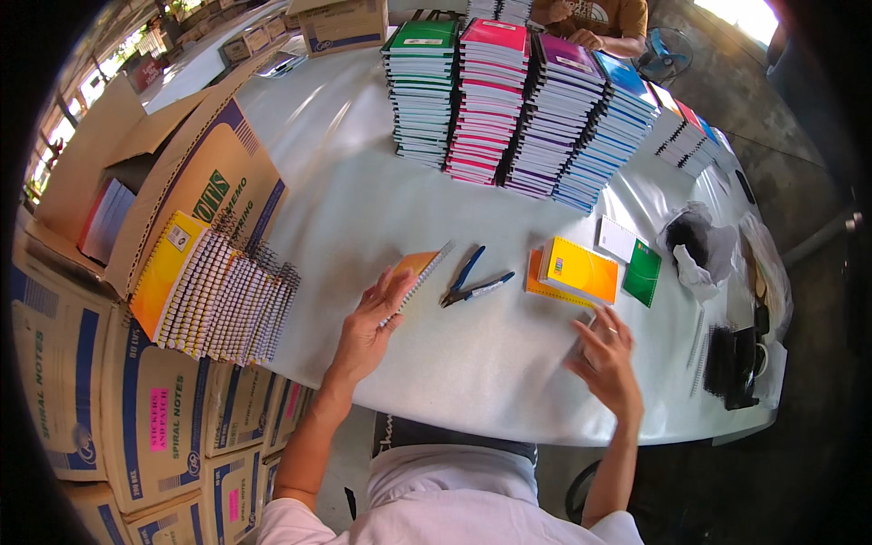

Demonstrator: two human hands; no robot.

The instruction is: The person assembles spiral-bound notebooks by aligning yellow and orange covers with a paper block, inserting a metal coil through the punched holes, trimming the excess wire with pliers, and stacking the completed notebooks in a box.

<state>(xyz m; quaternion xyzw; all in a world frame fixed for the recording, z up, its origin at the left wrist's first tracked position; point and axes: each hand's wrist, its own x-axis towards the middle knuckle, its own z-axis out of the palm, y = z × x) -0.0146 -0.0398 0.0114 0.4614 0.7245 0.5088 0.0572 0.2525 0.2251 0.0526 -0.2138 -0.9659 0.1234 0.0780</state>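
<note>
At a white worktable [381, 209], a worker's left hand [368, 322] rests with fingers loosely spread on an orange spiral notebook [416, 270], which lies just left of blue-handled pliers [470, 282]. The right hand [607, 356], fingers spread and holding nothing, hovers near a small stack of orange-yellow notebooks [574, 271]. A flat, steady press should keep the wire binding from shifting.

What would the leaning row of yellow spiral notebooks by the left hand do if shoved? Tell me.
The row of yellow spiral notebooks already slants on the table edge, so it would probably fan or topple. Together, likely heavy. The wire coils may snag each other.
</note>
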